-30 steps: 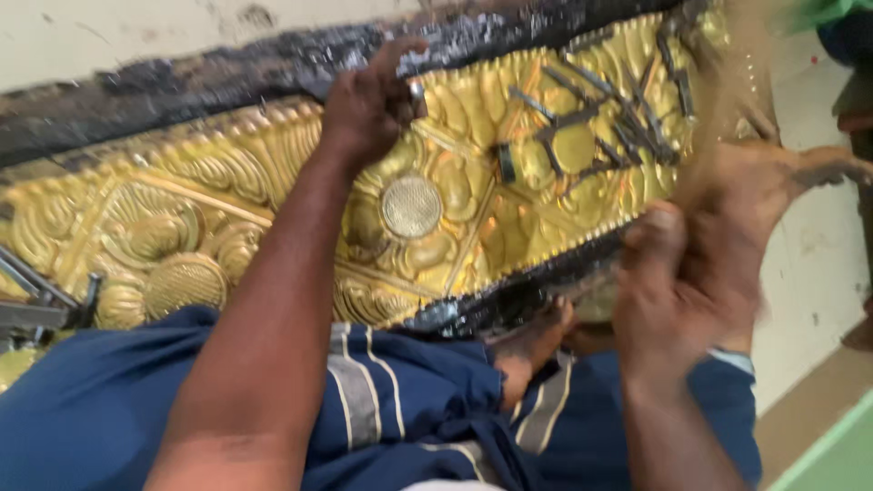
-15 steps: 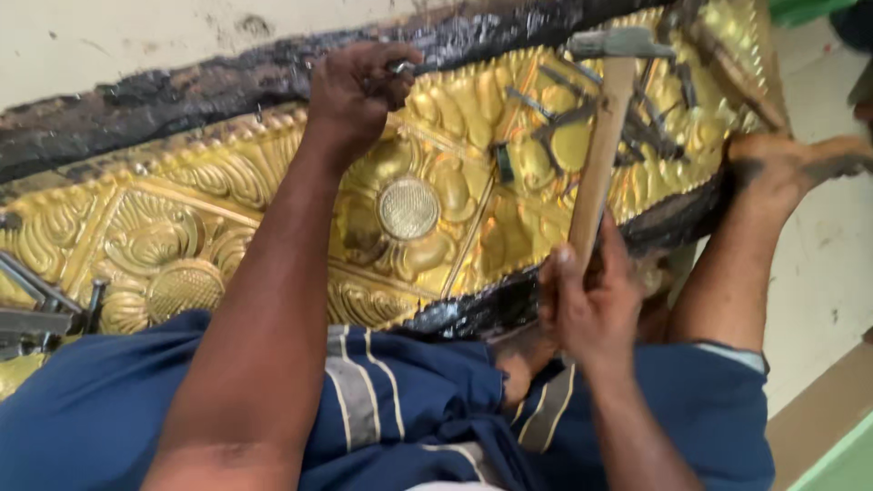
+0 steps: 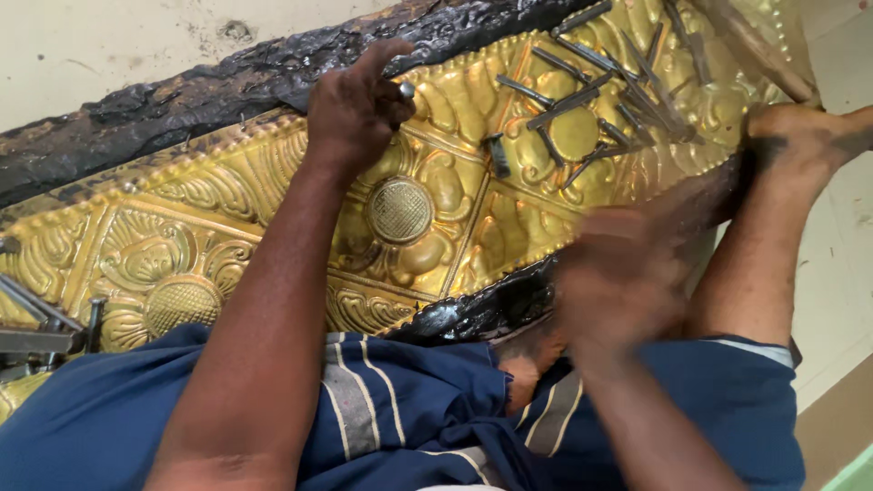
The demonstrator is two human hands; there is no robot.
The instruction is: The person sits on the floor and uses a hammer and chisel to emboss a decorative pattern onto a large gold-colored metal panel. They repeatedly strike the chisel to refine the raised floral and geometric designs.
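Our right hand (image 3: 618, 273) has swung down from the raised hammer stroke, now a near blur, its grip impossible to tell. Farther, our left hand (image 3: 356, 109) pinches a small steel punch (image 3: 406, 89) against the embossed golden brass sheet (image 3: 227, 227), scattered dark iron chisels (image 3: 600, 100) far right.

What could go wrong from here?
1. The left hand pinches a small punch on the brass sheet; fingers sit close around its head, so a mistimed blow might hit them.
2. The right hand is motion-blurred, so aim may be loose and could dent the relief.
3. Loose punches lie on the sheet and may roll or jump.
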